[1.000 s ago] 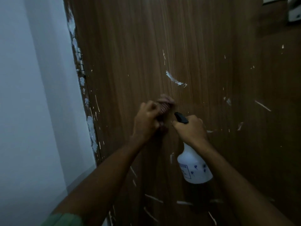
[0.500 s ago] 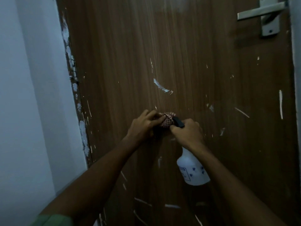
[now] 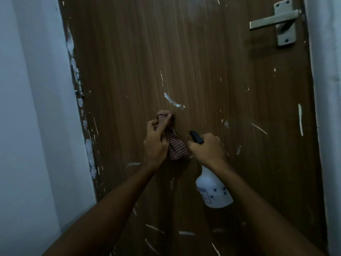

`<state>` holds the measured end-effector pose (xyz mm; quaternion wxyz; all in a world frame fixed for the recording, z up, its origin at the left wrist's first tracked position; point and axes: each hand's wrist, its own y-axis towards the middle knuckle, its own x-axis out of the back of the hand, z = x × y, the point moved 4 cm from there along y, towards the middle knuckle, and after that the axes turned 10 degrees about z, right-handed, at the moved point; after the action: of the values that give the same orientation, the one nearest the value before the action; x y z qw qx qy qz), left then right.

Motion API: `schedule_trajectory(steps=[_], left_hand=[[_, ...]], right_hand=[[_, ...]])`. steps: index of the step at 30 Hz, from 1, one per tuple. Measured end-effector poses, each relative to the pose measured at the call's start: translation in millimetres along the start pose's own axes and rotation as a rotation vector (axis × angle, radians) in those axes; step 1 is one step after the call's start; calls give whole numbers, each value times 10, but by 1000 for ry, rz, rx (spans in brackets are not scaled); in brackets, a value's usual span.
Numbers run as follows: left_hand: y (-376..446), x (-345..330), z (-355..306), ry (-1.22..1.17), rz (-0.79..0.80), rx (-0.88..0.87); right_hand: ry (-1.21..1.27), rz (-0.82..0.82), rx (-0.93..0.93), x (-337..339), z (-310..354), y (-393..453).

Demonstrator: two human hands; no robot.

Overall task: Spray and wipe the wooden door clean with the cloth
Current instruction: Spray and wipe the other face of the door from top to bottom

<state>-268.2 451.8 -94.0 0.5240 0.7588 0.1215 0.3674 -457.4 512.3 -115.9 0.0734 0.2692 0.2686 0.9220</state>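
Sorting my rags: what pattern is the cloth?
Red-and-white check on the cloth, gripped by the left hand; head view.

Two bare forearms, hands (image 3: 156, 145) without gloves or rings

Likely home interior: wooden door (image 3: 193, 61), lever handle (image 3: 275, 21), painted wall (image 3: 33, 108).

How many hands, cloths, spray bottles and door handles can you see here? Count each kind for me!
Hands: 2, the left hand and the right hand
Cloth: 1
Spray bottle: 1
Door handle: 1
Total: 5
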Motion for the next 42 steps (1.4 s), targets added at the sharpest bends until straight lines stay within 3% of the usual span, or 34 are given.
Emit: schedule_trajectory(steps=[4, 8, 10, 13, 16, 21, 23, 27, 28, 30, 32, 34, 35, 39, 40, 42], left_hand=[[-113, -106, 114, -17, 116, -56], [-171, -42, 283, 119, 309, -145], [-124, 56, 309, 261, 281, -120], [-9, 202, 209, 510, 99, -155], [87, 203, 122, 481, -20, -95], [22, -156, -41, 460, -15, 24], [-144, -344, -72, 465, 27, -83], [-447, -478, 14, 637, 274, -623], [-380, -392, 35, 609, 309, -618], [-31, -142, 88, 414, 198, -307], [305, 129, 158, 191, -121, 118], [447, 143, 85, 169, -240, 262], [468, 62, -15, 194, -189, 179], [491, -122, -250, 551, 196, -568], [577, -58, -224, 599, 210, -652], [759, 133, -183, 504, 80, -513]], right_hand=[[6, 10, 30, -67, 79, -5], [-6, -5, 25, -87, 87, 5], [-23, -9, 16, -121, 84, -1], [-23, 25, 18, -223, 104, -9], [-24, 22, -2, -265, 91, -5], [-43, 19, -45, -210, 13, -12], [-72, 16, -61, -120, -45, -22], [-127, -32, -83, 111, -153, -29], [-135, -48, -81, 146, -172, -33], [-146, -64, -74, 180, -186, -35], [-149, -55, -82, 179, -216, -23], [-145, -50, -86, 174, -250, -9], [-135, -47, -84, 179, -263, -1], [-96, -40, -73, 169, -230, 25], [-91, -38, -71, 150, -211, 24], [-95, -35, -67, 117, -195, 22]])
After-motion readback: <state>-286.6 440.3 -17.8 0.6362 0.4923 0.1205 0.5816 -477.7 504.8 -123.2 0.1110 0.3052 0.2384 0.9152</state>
